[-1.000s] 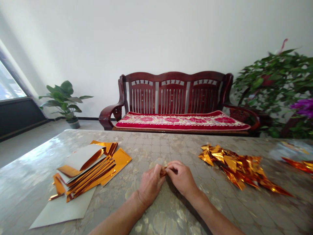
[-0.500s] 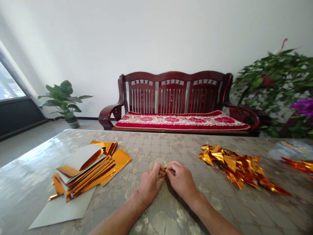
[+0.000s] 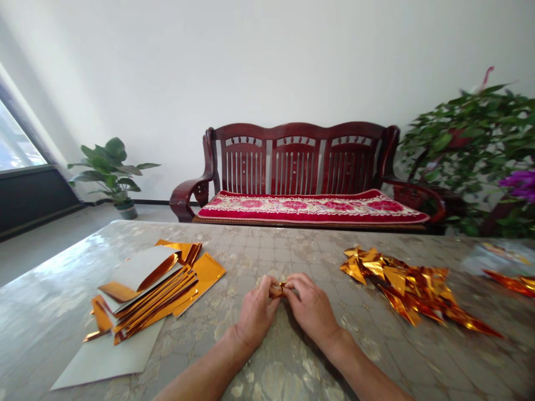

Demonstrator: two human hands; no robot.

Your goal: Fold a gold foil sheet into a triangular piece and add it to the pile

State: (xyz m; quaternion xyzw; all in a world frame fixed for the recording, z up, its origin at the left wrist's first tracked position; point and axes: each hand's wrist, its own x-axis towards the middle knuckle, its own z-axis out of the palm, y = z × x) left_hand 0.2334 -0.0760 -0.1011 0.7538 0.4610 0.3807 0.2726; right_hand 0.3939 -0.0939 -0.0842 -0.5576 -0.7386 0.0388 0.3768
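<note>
My left hand point(image 3: 256, 312) and my right hand point(image 3: 311, 306) meet at the middle of the marbled table point(image 3: 267, 356). Their fingertips pinch a small piece of gold foil paper point(image 3: 277, 289) between them, mostly hidden by the fingers. A stack of flat gold foil sheets point(image 3: 150, 287), white on the back, lies to the left of my hands. A heap of folded gold foil pieces point(image 3: 412, 288) lies to the right.
A grey-white sheet point(image 3: 106, 356) lies under the stack near the front left. More gold foil point(image 3: 512, 281) sits at the far right edge. Beyond the table stand a dark wooden bench point(image 3: 305, 178) with a red cushion, a potted plant point(image 3: 111, 172) and a leafy bush point(image 3: 476, 145).
My hands stay together at the same spot; the fingers have shifted slightly on the small foil piece. Nothing else on the table has moved.
</note>
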